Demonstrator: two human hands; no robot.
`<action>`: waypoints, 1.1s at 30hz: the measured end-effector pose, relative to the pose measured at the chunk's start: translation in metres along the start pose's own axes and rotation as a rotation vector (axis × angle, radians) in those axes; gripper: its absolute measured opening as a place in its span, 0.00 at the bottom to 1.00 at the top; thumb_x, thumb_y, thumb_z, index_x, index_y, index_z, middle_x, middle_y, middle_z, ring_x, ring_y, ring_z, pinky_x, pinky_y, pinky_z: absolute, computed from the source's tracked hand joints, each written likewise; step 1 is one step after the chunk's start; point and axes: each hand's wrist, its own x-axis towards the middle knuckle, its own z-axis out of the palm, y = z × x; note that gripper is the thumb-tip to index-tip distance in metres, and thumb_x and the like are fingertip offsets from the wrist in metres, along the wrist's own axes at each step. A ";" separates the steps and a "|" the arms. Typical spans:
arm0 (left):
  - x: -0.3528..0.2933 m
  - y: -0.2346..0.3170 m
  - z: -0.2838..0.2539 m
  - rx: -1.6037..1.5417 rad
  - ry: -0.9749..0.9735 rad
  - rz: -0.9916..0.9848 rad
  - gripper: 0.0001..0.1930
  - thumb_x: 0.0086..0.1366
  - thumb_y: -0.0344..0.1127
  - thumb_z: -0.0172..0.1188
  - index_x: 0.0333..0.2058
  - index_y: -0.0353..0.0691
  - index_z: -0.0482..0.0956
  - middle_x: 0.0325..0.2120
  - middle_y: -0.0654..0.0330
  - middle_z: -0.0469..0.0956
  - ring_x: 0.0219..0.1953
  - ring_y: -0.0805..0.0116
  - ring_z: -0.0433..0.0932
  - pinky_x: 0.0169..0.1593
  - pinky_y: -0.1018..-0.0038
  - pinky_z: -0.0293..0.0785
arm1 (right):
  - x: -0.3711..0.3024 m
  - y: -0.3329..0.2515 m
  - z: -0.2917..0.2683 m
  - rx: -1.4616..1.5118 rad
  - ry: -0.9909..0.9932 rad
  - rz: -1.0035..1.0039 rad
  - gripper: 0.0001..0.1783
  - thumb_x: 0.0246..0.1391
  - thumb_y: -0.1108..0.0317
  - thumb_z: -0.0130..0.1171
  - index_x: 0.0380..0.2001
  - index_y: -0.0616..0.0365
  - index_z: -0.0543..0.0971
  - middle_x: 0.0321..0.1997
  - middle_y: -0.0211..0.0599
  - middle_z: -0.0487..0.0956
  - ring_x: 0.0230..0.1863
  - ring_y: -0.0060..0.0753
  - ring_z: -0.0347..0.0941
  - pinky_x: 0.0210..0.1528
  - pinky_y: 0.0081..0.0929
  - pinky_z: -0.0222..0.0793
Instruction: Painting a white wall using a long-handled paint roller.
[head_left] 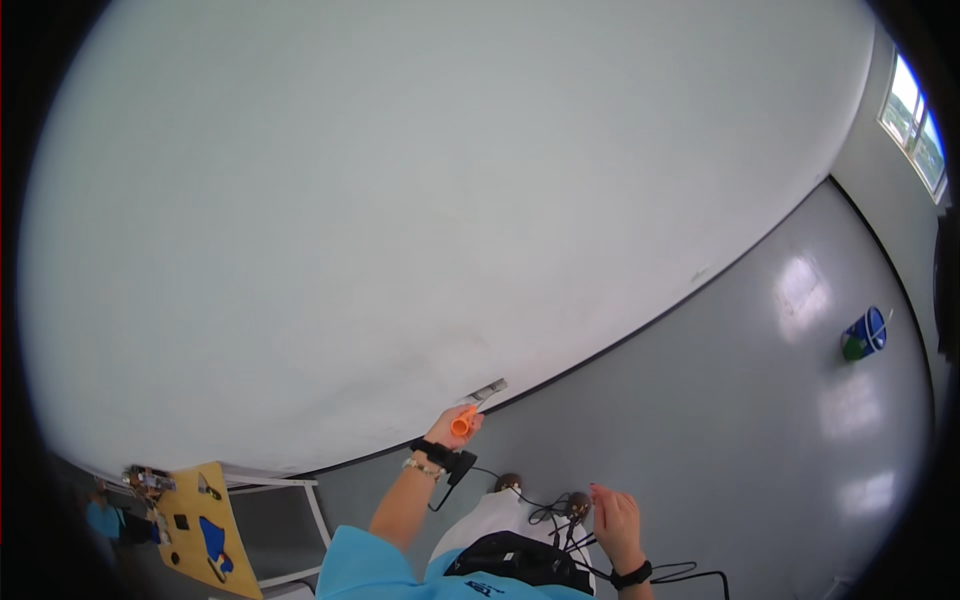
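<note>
My left hand (446, 428) is closed around the orange handle of a scraper (463, 424). Its flat grey metal blade (489, 391) lies against the lower part of a large white wall (430, 220), just above the dark strip at its foot. Out to the right, away from the wall, hangs my right hand (616, 520). Its fingers are loosely bent and a little apart, with nothing visible in them. Both wrists wear black bands, and a small black device sits on the left one.
Black cables (550, 512) hang near my waist and shoes. A blue bucket (866, 332) stands on the grey floor at far right, below a window (913, 125). At lower left, a yellow-topped table (205, 510) carries tools and cloth; a person in blue (103, 518) is beyond it.
</note>
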 end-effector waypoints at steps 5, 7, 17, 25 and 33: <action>-0.116 -0.049 0.030 0.007 -0.054 0.079 0.14 0.67 0.35 0.54 0.40 0.28 0.67 0.27 0.58 0.71 0.24 0.73 0.71 0.23 0.83 0.72 | 0.014 0.003 -0.044 0.039 -0.045 -0.181 0.11 0.51 0.77 0.53 0.39 0.56 0.76 0.28 0.37 0.77 0.32 0.43 0.74 0.38 0.37 0.67; -0.157 -0.081 0.032 0.161 -0.044 0.236 0.15 0.68 0.38 0.52 0.40 0.29 0.68 0.26 0.59 0.71 0.22 0.74 0.70 0.23 0.83 0.70 | 0.017 0.000 -0.053 0.042 -0.035 -0.281 0.09 0.53 0.78 0.52 0.38 0.56 0.76 0.28 0.34 0.79 0.31 0.40 0.75 0.36 0.34 0.67; -0.282 -0.209 0.050 0.421 -0.059 0.614 0.17 0.71 0.47 0.48 0.44 0.36 0.70 0.25 0.66 0.69 0.19 0.80 0.67 0.23 0.83 0.65 | 0.059 -0.055 -0.102 0.336 0.121 -0.409 0.09 0.55 0.78 0.50 0.37 0.57 0.78 0.25 0.34 0.81 0.27 0.37 0.75 0.32 0.31 0.67; -0.314 -0.246 0.071 0.470 -0.089 0.697 0.16 0.73 0.44 0.42 0.43 0.35 0.68 0.24 0.63 0.68 0.18 0.76 0.66 0.23 0.78 0.66 | 0.154 -0.111 -0.201 0.538 0.380 -0.420 0.09 0.61 0.75 0.46 0.37 0.61 0.77 0.22 0.36 0.80 0.25 0.26 0.75 0.32 0.22 0.69; -0.325 -0.263 0.062 0.419 -0.188 0.763 0.14 0.72 0.40 0.44 0.45 0.33 0.65 0.22 0.60 0.70 0.16 0.71 0.70 0.20 0.75 0.70 | 0.177 -0.132 -0.189 0.300 -0.197 -0.485 0.11 0.62 0.72 0.44 0.40 0.59 0.77 0.23 0.35 0.81 0.27 0.26 0.79 0.32 0.21 0.72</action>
